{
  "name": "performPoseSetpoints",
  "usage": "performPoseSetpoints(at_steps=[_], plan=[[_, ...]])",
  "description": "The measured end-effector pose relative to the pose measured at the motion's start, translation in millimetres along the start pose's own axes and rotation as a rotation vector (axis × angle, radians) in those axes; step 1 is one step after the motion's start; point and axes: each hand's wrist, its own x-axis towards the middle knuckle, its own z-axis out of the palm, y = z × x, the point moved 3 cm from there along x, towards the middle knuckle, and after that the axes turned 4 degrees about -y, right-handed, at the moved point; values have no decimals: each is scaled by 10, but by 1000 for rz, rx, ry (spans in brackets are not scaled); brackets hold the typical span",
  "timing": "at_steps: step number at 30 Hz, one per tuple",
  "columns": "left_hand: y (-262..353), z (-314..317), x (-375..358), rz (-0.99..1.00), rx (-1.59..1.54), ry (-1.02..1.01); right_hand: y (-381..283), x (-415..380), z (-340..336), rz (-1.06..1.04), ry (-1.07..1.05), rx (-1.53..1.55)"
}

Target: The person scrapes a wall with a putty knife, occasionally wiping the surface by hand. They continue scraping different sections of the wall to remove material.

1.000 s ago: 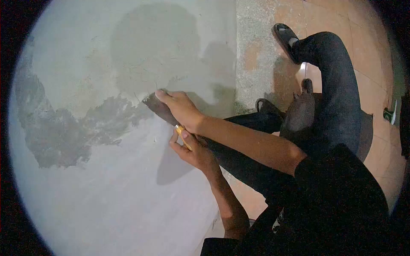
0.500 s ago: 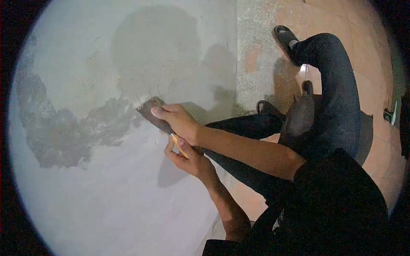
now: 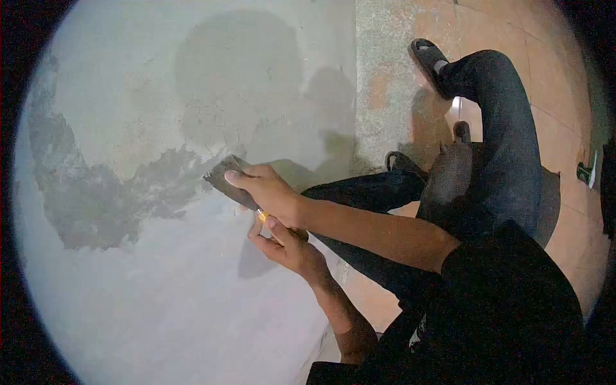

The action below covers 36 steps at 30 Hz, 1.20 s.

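A putty knife (image 3: 221,184) with a broad, dull metal blade and a yellow handle is held in both hands, its front edge touching or very close to the wall (image 3: 179,295). My right hand (image 3: 273,192) is closed around the lower blade, thumb pressed on its face. Just below it, my left hand (image 3: 289,247) grips the yellow handle between thumb and fingers; part of the handle is hidden. A rough darker grey patch (image 3: 96,208) spreads across the wall beyond the blade, between greenish-grey and whiter areas.
My bent legs (image 3: 507,128) in dark trousers and a dark sandal (image 3: 428,64) are on the right. A speckled strip (image 3: 385,38) borders the wall, followed by orange floor tiles (image 3: 494,32). A small green and white item (image 3: 585,172) lies at the far right.
The blade has shifted slightly down in the view and turned, showing more of its face. My right hand moved down a little with it. Both hands keep their grip.
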Motion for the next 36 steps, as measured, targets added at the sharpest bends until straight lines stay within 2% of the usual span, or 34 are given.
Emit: performPoseSetpoints(at_steps=[3, 5, 7, 9, 11, 12, 15, 17, 19, 21, 23, 27, 28, 31, 32, 35, 36], plan=[[83, -4, 64, -64, 72, -70, -61, 74, -29, 68, 45, -97], [89, 17, 36, -36, 59, -34, -2, 73, -19, 79, 46, -47], [91, 12, -41, 4, 5, -4, 29, 44, 12, -15, 12, -142], [83, 28, 21, -9, 18, -33, 12, 18, -3, -10, 56, -126], [101, -31, 107, -35, 85, -70, -50, 100, 31, 57, 27, 21], [146, 2, 106, -43, 93, -62, -125, 60, 29, 123, 41, -13], [86, -4, 32, -10, 61, -24, -33, 29, 7, 71, 43, 44], [65, -5, 28, 12, 28, -57, -52, 5, -26, 108, 36, 41], [99, -19, 96, -30, 137, -78, -84, 58, -8, 99, 45, 65], [74, -40, 91, -62, 84, -88, -24, 55, -34, 142, 55, 58], [115, -28, 80, -47, 152, -41, 15, 67, -9, 99, 50, 107], [158, 21, 154, -32, 128, -84, -69, 139, 9, 42, 34, 76], [168, 31, 140, -41, 155, -80, -150, 76, 17, 123, 72, 39], [35, -38, 49, 12, 49, -47, -47, 38, 35, 43, 63, 67], [-14, -73, 57, -3, 66, -66, -26, 45, -21, 59, 82, -16], [76, -35, 181, -70, 123, -93, -42, 162, -34, 42, 74, 28], [122, -4, 154, -59, 117, -84, -103, 85, -3, 122, 98, 84]])
